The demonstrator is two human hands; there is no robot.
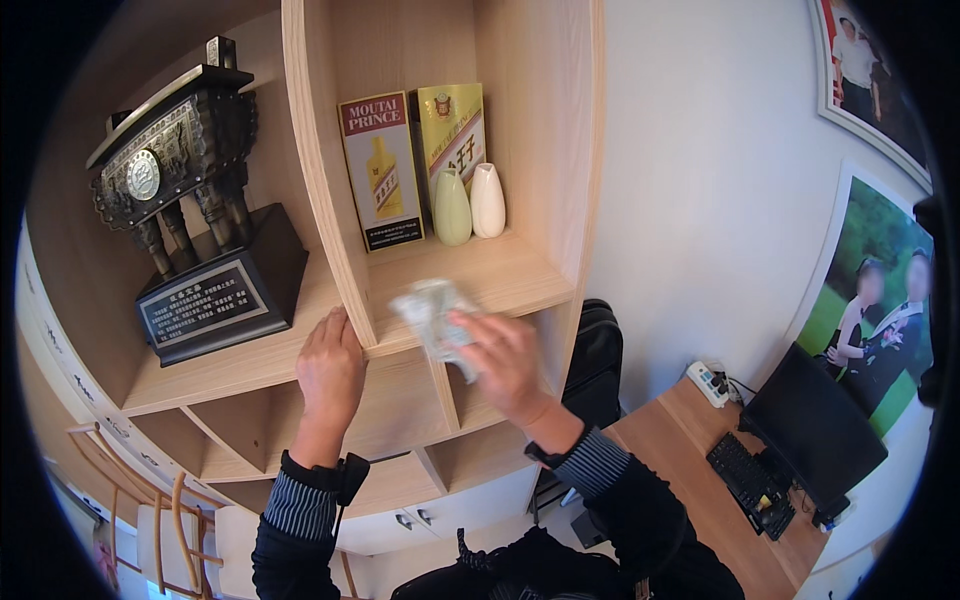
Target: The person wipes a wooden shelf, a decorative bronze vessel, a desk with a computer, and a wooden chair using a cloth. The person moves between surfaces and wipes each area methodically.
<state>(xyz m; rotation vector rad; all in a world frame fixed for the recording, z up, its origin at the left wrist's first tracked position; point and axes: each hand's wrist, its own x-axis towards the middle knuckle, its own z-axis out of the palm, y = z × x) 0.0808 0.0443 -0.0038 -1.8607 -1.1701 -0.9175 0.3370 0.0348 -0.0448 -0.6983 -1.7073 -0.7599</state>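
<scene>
My right hand [502,364] grips a crumpled pale cloth [435,315], blurred, at the front edge of a wooden cabinet shelf [495,289]. My left hand [330,367] rests on the shelf edge just left of the upright divider [330,172], its fingers bent and their tips partly hidden; I see nothing held in it. Farther back in the right compartment stand two boxes of liquor, one grey and red [382,172], one yellow [450,112]. A green vase [453,208] and a white vase [488,202] are in front of the yellow box.
A dark metal ding vessel ornament [180,150] on a black base [217,300] fills the left compartment. Smaller cubbies lie below, over white doors [465,510]. To the right are a black chair [596,360] and a wooden desk [690,457] with a monitor [814,427] and keyboard [742,472].
</scene>
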